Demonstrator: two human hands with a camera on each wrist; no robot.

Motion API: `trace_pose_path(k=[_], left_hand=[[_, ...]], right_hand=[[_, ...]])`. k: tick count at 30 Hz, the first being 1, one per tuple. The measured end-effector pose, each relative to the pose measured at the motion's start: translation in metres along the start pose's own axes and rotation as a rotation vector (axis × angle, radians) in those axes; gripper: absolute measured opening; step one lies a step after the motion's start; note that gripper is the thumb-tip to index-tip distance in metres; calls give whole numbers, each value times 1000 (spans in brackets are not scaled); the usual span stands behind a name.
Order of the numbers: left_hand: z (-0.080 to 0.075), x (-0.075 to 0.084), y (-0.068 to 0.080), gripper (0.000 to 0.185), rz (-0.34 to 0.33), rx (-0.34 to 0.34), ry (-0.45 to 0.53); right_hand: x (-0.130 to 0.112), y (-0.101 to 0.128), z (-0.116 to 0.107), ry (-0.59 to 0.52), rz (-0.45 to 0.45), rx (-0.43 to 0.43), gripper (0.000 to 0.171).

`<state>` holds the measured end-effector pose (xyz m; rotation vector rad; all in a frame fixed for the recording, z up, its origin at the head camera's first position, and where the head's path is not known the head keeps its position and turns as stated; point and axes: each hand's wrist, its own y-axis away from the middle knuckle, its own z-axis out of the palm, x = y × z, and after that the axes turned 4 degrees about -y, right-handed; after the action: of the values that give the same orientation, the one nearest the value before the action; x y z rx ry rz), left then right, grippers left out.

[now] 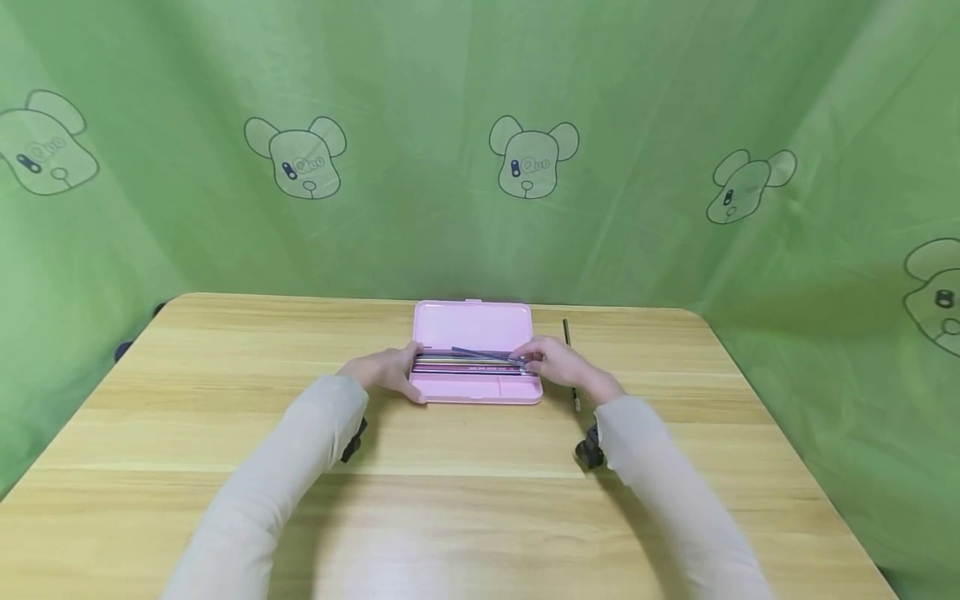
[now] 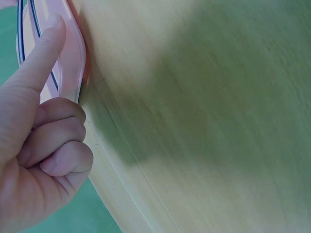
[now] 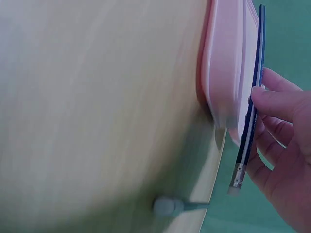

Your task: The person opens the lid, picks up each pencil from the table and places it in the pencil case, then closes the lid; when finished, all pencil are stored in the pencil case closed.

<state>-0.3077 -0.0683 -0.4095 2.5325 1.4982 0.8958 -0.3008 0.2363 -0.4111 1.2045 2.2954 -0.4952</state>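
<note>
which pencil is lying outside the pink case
The dark pencil on the table, just right of the pink case, behind the right hand. The other pencils lie inside the open case; the right hand pinches one.

the open case [image 1: 476, 390] lies mid-table [image 1: 225, 433], pencils [image 1: 465, 360] inside. left hand [image 1: 386, 371] at its left end, right hand [image 1: 558, 365] at its right; a pen [image 1: 567, 333] lies right of the case.

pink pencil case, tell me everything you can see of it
The pink pencil case looks like smooth plastic with rounded corners. It lies open and flat near the far edge of the wooden table, lid back. Its tray holds a row of pencils. The left hand touches its left end with one straight finger; the right hand pinches a dark blue pencil over its right end.
</note>
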Motion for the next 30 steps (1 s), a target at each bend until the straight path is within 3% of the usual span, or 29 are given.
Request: trace_pose_path(k=[12, 30], left_hand=[[0, 1, 2, 93, -3, 9, 4], [1, -2, 0, 96, -27, -13, 3]], right_hand=[[-16, -24, 20, 127, -15, -30, 27], [-25, -43, 36, 148, -46, -29, 28]])
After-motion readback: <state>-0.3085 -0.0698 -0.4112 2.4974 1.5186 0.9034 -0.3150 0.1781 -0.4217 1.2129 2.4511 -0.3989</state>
